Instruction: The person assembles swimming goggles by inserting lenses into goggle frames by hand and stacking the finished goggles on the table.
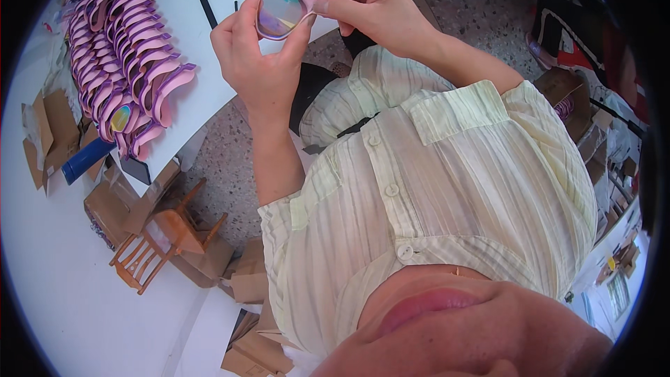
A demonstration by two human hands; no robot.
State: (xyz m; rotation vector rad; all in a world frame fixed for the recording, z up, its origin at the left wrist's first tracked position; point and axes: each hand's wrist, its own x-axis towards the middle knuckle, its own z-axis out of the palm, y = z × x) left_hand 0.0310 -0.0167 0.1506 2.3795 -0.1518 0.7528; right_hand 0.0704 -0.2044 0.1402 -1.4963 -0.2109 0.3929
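Near the table's front edge I hold a pair of pink-framed goggles point(280, 8) with a shiny, rainbow-tinted lens. My left hand point(262, 63) is closed around the left and lower rim, thumb on one side and fingers on the other. At the right edge, my right hand point(380, 12) pinches the pink rim between thumb and fingertips. The upper part of the goggles runs out of the picture. To the left of my hands, long overlapping rows of pink and purple curved frames point(129, 49) lie on the white table point(199, 80).
A black pen-like stick point(207, 8) lies beside my left hand. By the table's left corner are a blue cylinder point(87, 160) and a dark phone-like slab point(136, 169). A wooden chair point(167, 237) and cardboard boxes point(258, 349) stand on the speckled floor point(227, 157).
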